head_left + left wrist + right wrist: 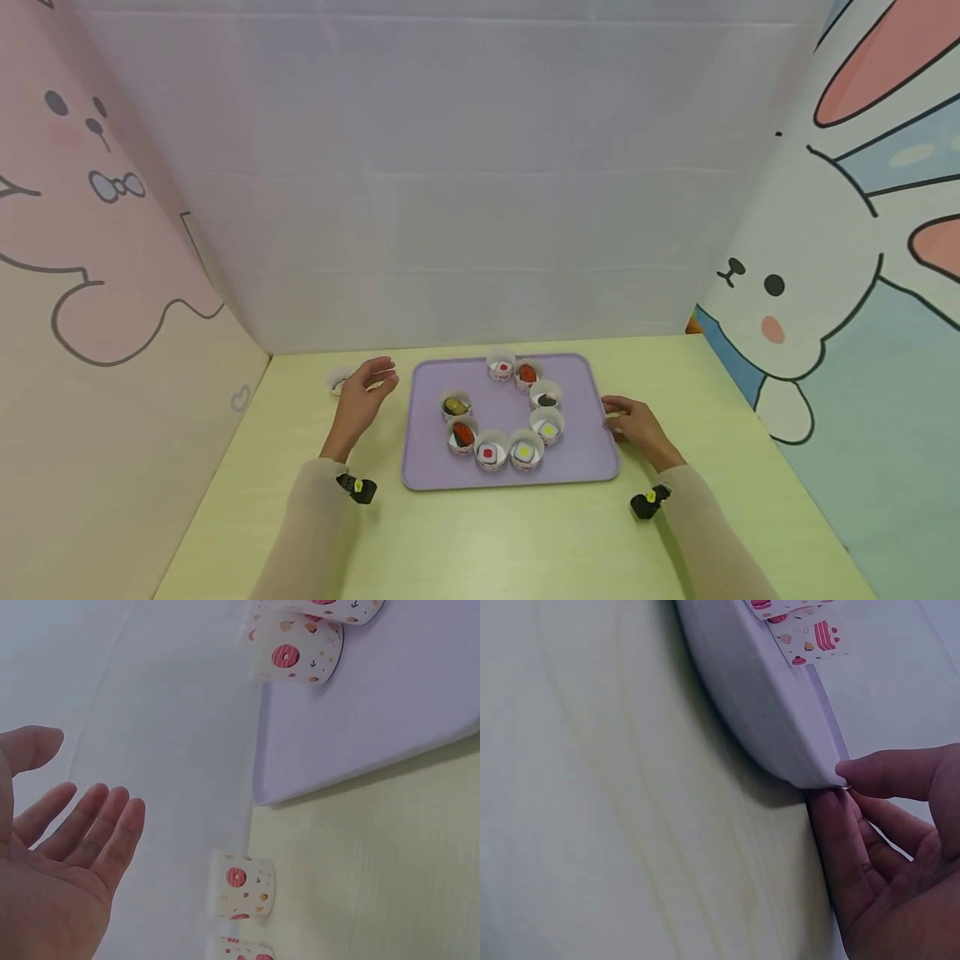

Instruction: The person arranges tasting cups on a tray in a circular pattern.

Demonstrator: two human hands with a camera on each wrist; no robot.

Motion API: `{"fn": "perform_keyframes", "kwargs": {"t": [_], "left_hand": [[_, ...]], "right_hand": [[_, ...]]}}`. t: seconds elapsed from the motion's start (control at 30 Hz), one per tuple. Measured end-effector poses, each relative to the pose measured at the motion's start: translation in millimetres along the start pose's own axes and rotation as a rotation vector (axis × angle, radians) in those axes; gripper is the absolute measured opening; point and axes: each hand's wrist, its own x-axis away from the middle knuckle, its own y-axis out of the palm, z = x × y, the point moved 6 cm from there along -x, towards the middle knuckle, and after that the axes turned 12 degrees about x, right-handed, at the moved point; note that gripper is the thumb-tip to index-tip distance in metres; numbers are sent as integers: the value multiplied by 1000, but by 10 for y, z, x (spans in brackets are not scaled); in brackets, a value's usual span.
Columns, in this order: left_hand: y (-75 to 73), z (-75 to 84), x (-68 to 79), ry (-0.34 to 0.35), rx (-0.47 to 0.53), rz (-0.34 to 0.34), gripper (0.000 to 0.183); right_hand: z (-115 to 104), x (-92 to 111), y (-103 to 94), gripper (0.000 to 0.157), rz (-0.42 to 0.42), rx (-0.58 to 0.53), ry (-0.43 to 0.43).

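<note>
A lilac tray (588,454) lies on the table, bearing several small paper cups in a curved, open ring. One paper cup (491,451) holds a white block with a red square; another paper cup (527,450) has a white block with a yellow spot. In a third paper cup (462,435) sits something orange-red. My right hand (637,427) pinches the tray's right rim between thumb and fingers, as the right wrist view shows. Left of the tray, my left hand (363,404) is raised with nothing in it, close to a paper cup (337,380) that it partly hides.
In the left wrist view, two printed paper cups (246,887) stand on the table off the tray, the lower one cut by the frame. The pale yellow table (480,542) meets a white back wall (480,208). Side walls carry cartoon drawings.
</note>
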Motion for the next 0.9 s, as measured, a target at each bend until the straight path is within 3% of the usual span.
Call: {"fn": "perform_keyframes", "kwargs": {"t": [0.17,0.43,0.9], "left_hand": [[-164,-37,-41,-10,6,51,47],[-441,-362,-168,-18,1,135,54],[-794,-538,-149,7,12,337,58]], "right_hand": [[4,-4,-3,53,2,4,-3],[13,-7,1,52,5,12,5],[18,4,13,53,-8,2,12]]}}
